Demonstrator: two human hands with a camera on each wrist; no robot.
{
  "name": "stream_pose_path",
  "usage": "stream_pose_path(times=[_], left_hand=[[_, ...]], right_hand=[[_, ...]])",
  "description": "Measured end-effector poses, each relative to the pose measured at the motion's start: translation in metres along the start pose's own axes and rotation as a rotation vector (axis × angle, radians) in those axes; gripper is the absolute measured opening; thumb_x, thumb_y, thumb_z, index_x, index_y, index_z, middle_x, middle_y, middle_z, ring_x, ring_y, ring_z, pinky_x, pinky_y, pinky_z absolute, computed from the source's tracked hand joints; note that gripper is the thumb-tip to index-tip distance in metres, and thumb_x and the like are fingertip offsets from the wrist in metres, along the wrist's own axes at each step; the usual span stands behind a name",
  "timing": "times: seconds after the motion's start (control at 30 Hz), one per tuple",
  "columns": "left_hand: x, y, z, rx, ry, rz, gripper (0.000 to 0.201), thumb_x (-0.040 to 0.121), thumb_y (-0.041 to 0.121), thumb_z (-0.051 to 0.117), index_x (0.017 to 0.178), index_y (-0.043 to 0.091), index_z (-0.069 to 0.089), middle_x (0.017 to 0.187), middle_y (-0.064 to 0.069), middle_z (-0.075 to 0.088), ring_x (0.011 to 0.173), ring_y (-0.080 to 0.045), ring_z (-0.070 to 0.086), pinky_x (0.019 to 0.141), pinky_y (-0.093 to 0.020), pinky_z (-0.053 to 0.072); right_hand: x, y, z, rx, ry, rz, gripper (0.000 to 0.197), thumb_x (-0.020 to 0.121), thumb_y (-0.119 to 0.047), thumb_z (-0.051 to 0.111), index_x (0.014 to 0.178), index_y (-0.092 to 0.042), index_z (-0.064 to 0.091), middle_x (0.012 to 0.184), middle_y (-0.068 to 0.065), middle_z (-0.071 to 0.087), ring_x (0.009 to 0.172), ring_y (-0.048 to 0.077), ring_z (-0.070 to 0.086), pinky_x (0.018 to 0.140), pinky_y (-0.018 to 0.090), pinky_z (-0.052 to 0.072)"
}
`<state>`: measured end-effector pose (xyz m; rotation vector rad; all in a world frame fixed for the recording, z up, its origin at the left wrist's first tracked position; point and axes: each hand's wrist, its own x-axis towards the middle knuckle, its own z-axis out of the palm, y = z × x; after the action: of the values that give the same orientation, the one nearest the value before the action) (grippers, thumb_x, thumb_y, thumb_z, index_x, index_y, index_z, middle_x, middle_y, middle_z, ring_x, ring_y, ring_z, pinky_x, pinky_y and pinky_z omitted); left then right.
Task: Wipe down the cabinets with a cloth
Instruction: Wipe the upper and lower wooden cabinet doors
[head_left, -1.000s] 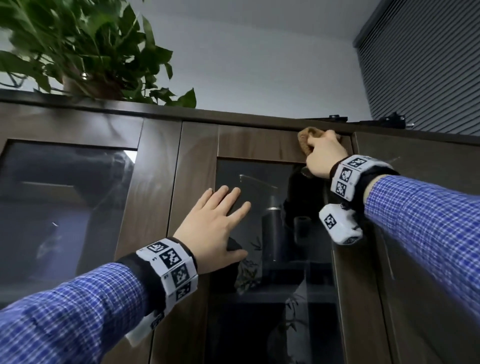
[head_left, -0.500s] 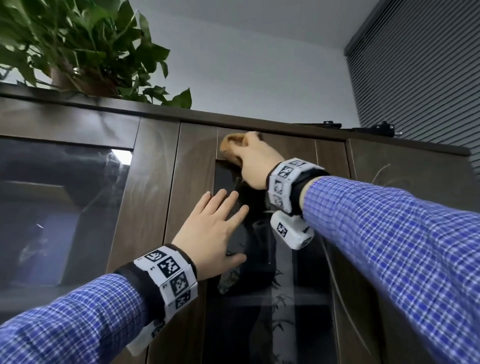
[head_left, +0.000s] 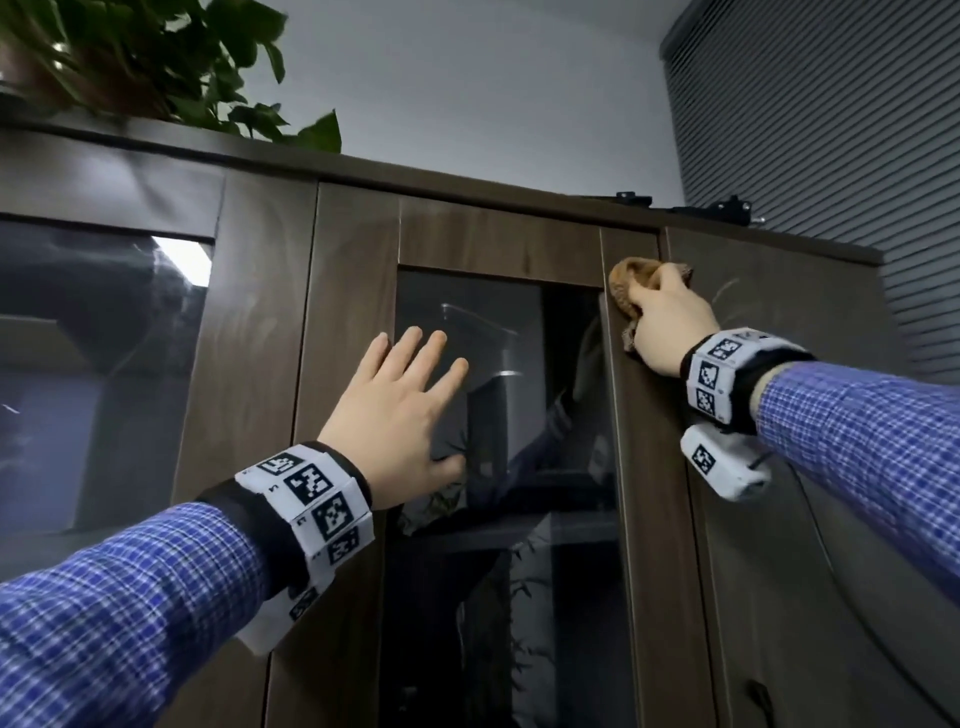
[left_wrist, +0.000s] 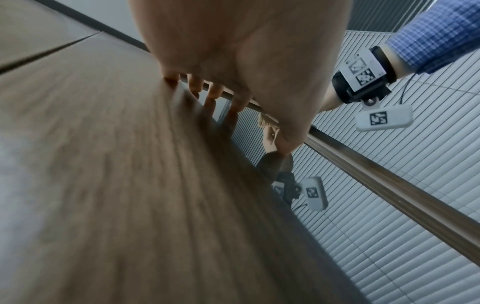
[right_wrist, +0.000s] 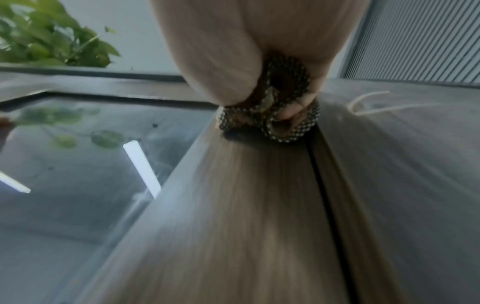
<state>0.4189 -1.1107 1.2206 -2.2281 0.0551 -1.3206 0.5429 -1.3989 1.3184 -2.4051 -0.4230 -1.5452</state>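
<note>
A dark wood cabinet (head_left: 353, 270) with glass-paned doors fills the head view. My right hand (head_left: 667, 325) grips a bunched brown cloth (head_left: 626, 283) and presses it on the right stile of the middle door, by the seam to the plain right door (head_left: 769, 332). In the right wrist view the cloth (right_wrist: 285, 115) is wadded under my curled fingers against the wood. My left hand (head_left: 402, 410) lies flat with fingers spread, on the middle door's left stile and glass pane (head_left: 483, 332). In the left wrist view its fingertips (left_wrist: 196, 87) touch the wood.
A leafy potted plant (head_left: 156, 62) stands on the cabinet top at the left. Small dark objects (head_left: 722, 210) lie on the top at the right. Slatted blinds (head_left: 831, 156) cover the wall right of the cabinet. A pale curved streak (head_left: 724, 299) marks the right door.
My right hand has swept the cloth from the door's top rail at the left to the right stile and slightly lower. The left hand has stayed flat on the door.
</note>
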Motion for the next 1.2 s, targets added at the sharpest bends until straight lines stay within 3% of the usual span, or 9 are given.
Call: stream_pose_path(times=[0.1,0.2,0.37,0.53,0.67,0.77,0.9,1.07,1.2], left_hand=[[0.001,0.015,-0.004,0.043,-0.021,-0.063,0.105,0.079,0.074,0.045,0.159,0.018,0.007,0.166,-0.017,0.003,0.153,-0.038,0.001,0.123,-0.054,0.007],[0.001,0.033,-0.007,0.067,-0.039,-0.122,0.107,0.08,0.071,0.051,0.158,0.011,0.01,0.164,-0.021,0.007,0.151,-0.042,0.006,0.122,-0.056,0.01],[-0.001,0.061,-0.003,0.102,-0.035,-0.194,0.098,0.086,0.062,0.05,0.157,0.004,0.013,0.162,-0.028,0.01,0.147,-0.05,0.012,0.121,-0.058,0.014],[-0.001,0.074,-0.001,-0.026,-0.029,-0.234,0.1,0.08,0.06,0.056,0.153,0.001,0.02,0.159,-0.031,0.013,0.146,-0.052,0.011,0.12,-0.056,0.017],[0.007,0.087,-0.008,-0.106,-0.039,-0.224,0.102,0.072,0.057,0.06,0.148,-0.004,0.028,0.153,-0.034,0.021,0.144,-0.05,0.015,0.119,-0.057,0.019],[0.019,0.111,-0.021,-0.15,0.023,-0.047,0.096,0.068,0.047,0.064,0.145,-0.002,0.035,0.15,-0.027,0.033,0.142,-0.045,0.027,0.118,-0.055,0.026],[0.044,0.162,-0.031,-0.175,0.038,0.164,0.088,0.073,0.044,0.061,0.148,0.005,0.038,0.15,-0.016,0.041,0.141,-0.035,0.035,0.119,-0.045,0.032],[0.082,0.215,-0.03,-0.163,0.051,0.181,0.08,0.078,0.041,0.063,0.147,0.008,0.04,0.151,-0.011,0.042,0.143,-0.028,0.036,0.118,-0.039,0.033],[0.107,0.232,-0.023,-0.137,0.062,0.16,0.071,0.08,0.037,0.059,0.142,0.005,0.048,0.146,-0.012,0.048,0.141,-0.029,0.041,0.116,-0.041,0.038]], right_hand=[[-0.045,0.009,0.023,0.064,0.025,-0.037,0.039,0.092,-0.018,0.049,0.131,-0.013,0.048,0.124,0.012,0.04,0.103,0.038,0.053,0.081,0.032,0.041],[-0.111,0.012,0.049,0.042,-0.045,-0.109,0.05,0.09,-0.005,0.05,0.14,-0.009,0.046,0.127,0.019,0.041,0.104,0.039,0.051,0.081,0.037,0.043],[-0.232,0.026,0.087,0.069,-0.221,-0.228,0.053,0.078,0.004,0.06,0.13,-0.007,0.055,0.119,0.013,0.043,0.088,0.032,0.055,0.074,0.031,0.046],[-0.307,0.033,0.115,0.057,-0.545,-0.251,0.064,0.089,0.0,0.044,0.145,-0.023,0.023,0.135,0.005,0.024,0.108,0.027,0.045,0.092,0.036,0.048],[-0.309,0.041,0.107,0.159,-0.674,-0.369,0.073,0.092,-0.004,0.043,0.153,-0.023,0.008,0.141,0.001,0.015,0.117,0.028,0.041,0.097,0.038,0.046],[-0.285,0.054,0.088,0.223,-0.563,-0.48,0.07,0.094,-0.005,0.045,0.154,-0.02,0.013,0.136,0.001,0.023,0.11,0.026,0.043,0.09,0.04,0.048],[-0.236,0.086,0.059,0.269,-0.138,-0.523,0.067,0.084,-0.007,0.061,0.146,-0.009,0.036,0.129,0.01,0.039,0.107,0.03,0.051,0.082,0.04,0.054],[-0.166,0.153,0.015,0.417,0.169,-0.426,0.051,0.092,-0.008,0.053,0.142,-0.01,0.044,0.124,0.006,0.042,0.096,0.024,0.056,0.082,0.035,0.052],[-0.114,0.216,0.003,0.477,0.214,-0.206,0.052,0.098,-0.012,0.046,0.149,-0.011,0.036,0.128,0.007,0.039,0.097,0.023,0.052,0.087,0.032,0.046]])
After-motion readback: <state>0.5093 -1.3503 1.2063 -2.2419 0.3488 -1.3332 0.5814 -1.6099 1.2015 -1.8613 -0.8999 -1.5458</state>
